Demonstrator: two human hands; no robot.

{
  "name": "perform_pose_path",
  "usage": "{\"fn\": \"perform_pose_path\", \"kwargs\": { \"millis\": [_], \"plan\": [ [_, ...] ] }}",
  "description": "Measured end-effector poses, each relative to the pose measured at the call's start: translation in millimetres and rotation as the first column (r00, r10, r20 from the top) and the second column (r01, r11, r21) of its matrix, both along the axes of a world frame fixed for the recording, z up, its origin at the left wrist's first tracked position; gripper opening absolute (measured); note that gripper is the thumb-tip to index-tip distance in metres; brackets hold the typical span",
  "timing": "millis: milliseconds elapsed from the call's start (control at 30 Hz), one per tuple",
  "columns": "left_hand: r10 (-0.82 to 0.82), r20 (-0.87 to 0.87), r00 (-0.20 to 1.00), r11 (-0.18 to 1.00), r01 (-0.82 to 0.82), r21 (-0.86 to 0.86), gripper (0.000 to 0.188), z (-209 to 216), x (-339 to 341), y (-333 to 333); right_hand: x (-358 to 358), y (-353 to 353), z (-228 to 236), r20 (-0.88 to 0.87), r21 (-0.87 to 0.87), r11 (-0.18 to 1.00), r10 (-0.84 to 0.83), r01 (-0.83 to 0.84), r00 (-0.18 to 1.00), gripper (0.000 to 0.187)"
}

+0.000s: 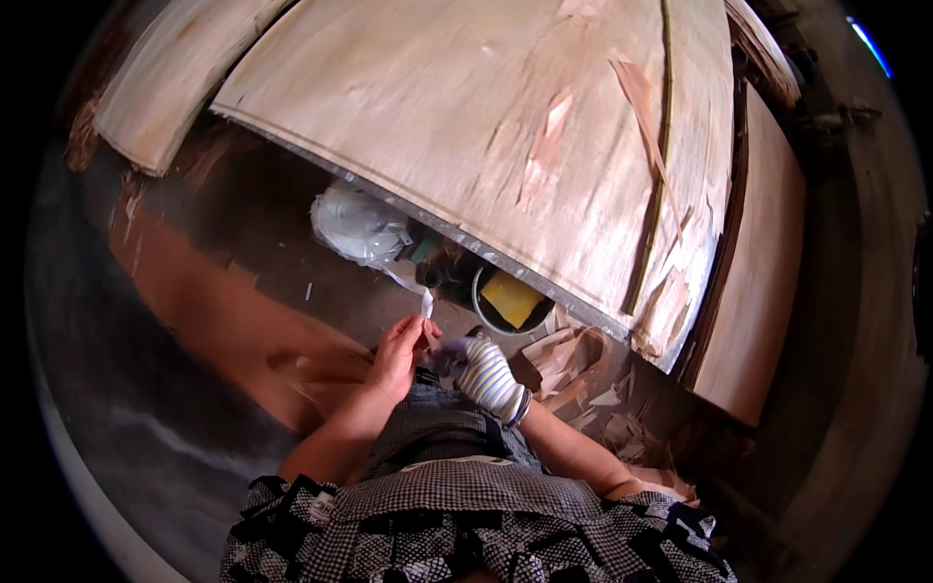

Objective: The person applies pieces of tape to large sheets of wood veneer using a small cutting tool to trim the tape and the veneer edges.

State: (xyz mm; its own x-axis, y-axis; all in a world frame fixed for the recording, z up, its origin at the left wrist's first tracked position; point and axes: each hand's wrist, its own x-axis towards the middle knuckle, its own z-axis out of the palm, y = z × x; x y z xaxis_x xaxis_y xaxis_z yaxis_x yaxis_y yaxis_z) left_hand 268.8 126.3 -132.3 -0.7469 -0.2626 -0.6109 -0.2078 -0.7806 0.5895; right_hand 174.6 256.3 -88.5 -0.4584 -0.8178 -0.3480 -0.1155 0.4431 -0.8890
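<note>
In front of my lap, my bare left hand (395, 358) is closed in a pinch. A thin white strip (428, 303) stands up from its fingertips; its upper part trails toward a clear plastic bag (358, 223) under the table edge. Close beside it, my right hand (489, 377) wears a striped knit glove with dark fingers. Those fingers are curled in and partly blurred, so whatever they grip is not visible. Beyond my hands stands a round dark bucket (476, 301) with a yellow piece (511, 297) in it.
A large pale wood veneer sheet (466, 117) covers the table ahead, its edge running diagonally past my hands. Torn veneer scraps (564, 360) lie on the floor to the right. A reddish-brown sheet (224, 311) lies at the left. Another veneer panel (758, 282) leans at the right.
</note>
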Motion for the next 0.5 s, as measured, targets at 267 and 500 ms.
{"fn": "perform_pose_path", "kwargs": {
  "millis": [267,500],
  "plan": [
    [-0.643,0.134,0.754,0.679,0.642,-0.355,0.049,-72.5,-16.6,34.3,-14.5,42.5,-57.8,0.638,0.216,0.727,-0.61,0.652,0.47,0.014],
    [-0.243,0.756,0.608,-0.756,0.37,-0.54,0.046,-76.4,-92.4,68.6,-67.9,68.7,-158.1,0.019,0.288,0.459,-0.88,0.84,0.475,0.034]
  ]
}}
